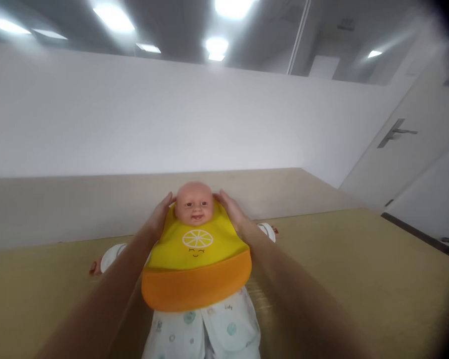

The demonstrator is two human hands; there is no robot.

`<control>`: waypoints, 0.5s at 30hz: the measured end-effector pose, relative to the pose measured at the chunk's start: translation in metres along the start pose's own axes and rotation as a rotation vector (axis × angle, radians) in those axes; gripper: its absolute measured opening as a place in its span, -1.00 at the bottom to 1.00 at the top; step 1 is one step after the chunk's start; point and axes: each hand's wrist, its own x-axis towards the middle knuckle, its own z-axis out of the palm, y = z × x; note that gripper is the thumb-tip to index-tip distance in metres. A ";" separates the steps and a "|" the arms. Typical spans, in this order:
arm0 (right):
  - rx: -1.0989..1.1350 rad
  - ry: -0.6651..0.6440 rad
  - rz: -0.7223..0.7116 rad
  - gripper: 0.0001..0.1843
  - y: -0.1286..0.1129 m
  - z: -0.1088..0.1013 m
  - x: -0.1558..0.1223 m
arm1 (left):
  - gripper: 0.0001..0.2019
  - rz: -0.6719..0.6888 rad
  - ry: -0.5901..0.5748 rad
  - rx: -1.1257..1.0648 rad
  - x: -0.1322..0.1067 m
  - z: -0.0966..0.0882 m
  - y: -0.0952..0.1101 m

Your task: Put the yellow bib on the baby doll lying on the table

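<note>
A baby doll [194,202] in white printed clothes lies on its back on the wooden table [359,269], head away from me. A yellow bib with an orange catch pocket [196,264] and a lemon drawing covers its chest. My left hand [160,214] reaches to the left side of the doll's neck, fingers curled round the bib's neck strap. My right hand [232,209] does the same on the right side. The fingertips of both hands are hidden behind the doll's head and the bib.
A low beige partition [78,199] runs behind the table, with a white wall above it. A white door with a metal handle [396,132] stands at the right. The doll's arms stick out to both sides on the tabletop.
</note>
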 end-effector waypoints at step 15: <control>0.133 -0.032 -0.004 -0.68 0.019 0.022 -0.134 | -0.27 0.026 0.106 0.109 -0.127 0.007 -0.050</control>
